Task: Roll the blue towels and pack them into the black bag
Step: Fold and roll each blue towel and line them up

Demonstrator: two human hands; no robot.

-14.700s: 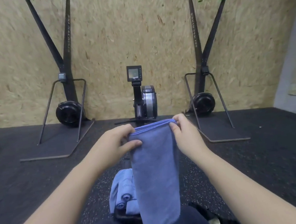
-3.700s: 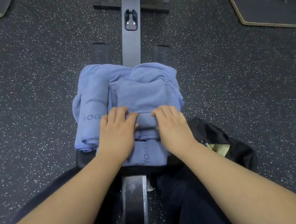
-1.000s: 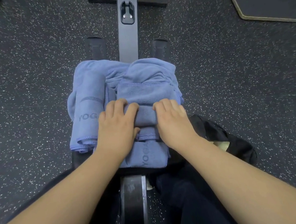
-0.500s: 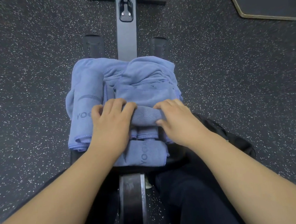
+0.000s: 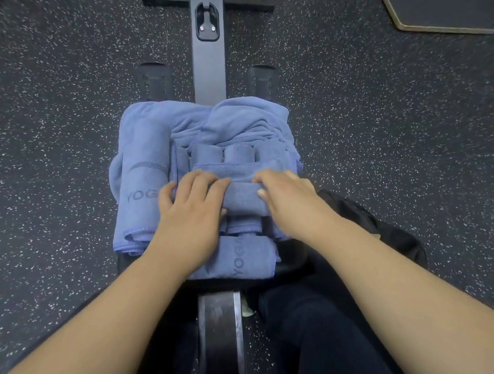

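Both hands lie on a half-rolled blue towel [image 5: 241,192] that sits on top of a pile of blue towels [image 5: 204,136] over the grey rail [image 5: 211,75]; the left hand [image 5: 189,213] has its fingers curled over the roll, and the right hand [image 5: 289,198] grips its other end, fingers bent on the cloth; grey letters "YOG" are readable on a folded towel [image 5: 141,182] at the left and again on a rolled towel [image 5: 240,259] nearest the person; the black bag [image 5: 389,233] lies on the speckled floor [image 5: 39,146], just right of the pile.
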